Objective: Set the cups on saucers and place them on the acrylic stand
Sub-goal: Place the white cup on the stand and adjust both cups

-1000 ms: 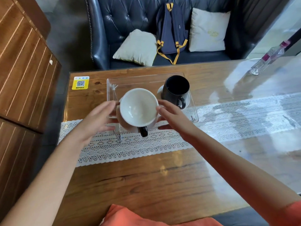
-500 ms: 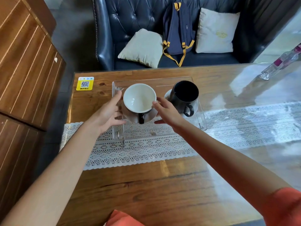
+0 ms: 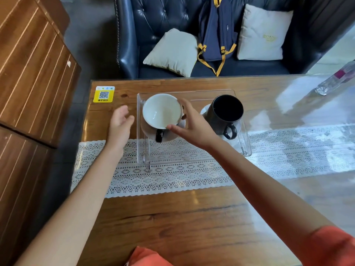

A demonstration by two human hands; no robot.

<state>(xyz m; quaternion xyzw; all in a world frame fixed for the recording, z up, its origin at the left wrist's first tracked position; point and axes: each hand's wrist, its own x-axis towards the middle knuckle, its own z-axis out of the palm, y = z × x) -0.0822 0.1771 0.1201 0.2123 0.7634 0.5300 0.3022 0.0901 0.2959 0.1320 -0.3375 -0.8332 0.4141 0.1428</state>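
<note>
A: Where is the white cup (image 3: 162, 110)?
B: On its grey saucer (image 3: 172, 134), on the left part of the acrylic stand (image 3: 143, 148), dark handle toward the person. The right hand (image 3: 194, 124) is spread around its right side, one finger at the far rim, the thumb at the near rim. Whether it actually presses the cup, I cannot tell.
A: And the left hand (image 3: 120, 124)?
B: Open, fingers loosely curled, clear of the cup and just outside the stand's left wall, holding nothing.
A: Anything past the right hand?
B: The black cup (image 3: 226, 112) on a white saucer (image 3: 204, 110), also on the stand; the hand and wrist cover part of that saucer. The stand's clear edges are hard to trace over the lace runner (image 3: 172, 179) on the wooden table (image 3: 192, 217). At the far right a clear bottle (image 3: 334, 81) is cut off by the picture's edge.
</note>
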